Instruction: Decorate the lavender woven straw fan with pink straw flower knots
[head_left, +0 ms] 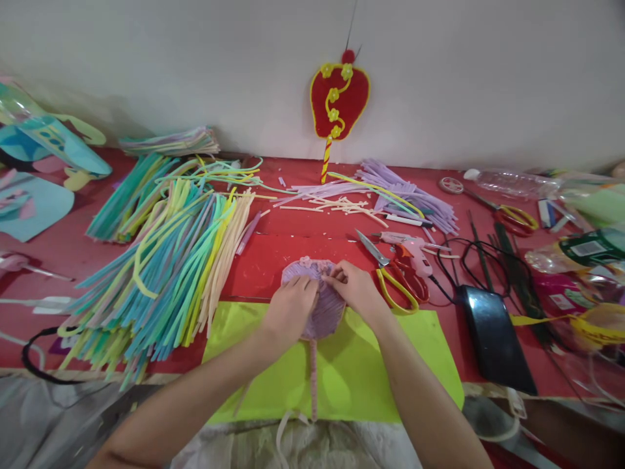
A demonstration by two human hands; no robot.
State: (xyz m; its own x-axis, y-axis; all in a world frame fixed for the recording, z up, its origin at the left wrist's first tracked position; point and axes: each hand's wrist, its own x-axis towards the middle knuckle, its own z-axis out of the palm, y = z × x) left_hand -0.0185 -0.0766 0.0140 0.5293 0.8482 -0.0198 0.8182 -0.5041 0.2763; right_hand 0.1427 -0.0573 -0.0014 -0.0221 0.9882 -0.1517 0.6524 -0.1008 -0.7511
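A lavender pipe-cleaner fan (326, 316) with a pink edge and a pink wrapped handle (313, 381) lies on a lime-green sheet (364, 384). Small pink flowers (305, 261) sit along its top edge. My left hand (291, 306) lies over the fan's left side, fingers bent and gripping it. At the upper right of the fan, my right hand (355, 288) is closed in a pinch against the face; whatever is between its fingertips is too small to make out. The hands cover part of the fan's middle.
Colourful pipe cleaners (170, 273) are heaped at left, purple ones (405, 189) behind. Pliers (374, 247), scissors (515, 218), a pink glue gun (410, 251) and a black phone-like slab (495, 339) lie at right. A red fan (359, 98) leans on the wall.
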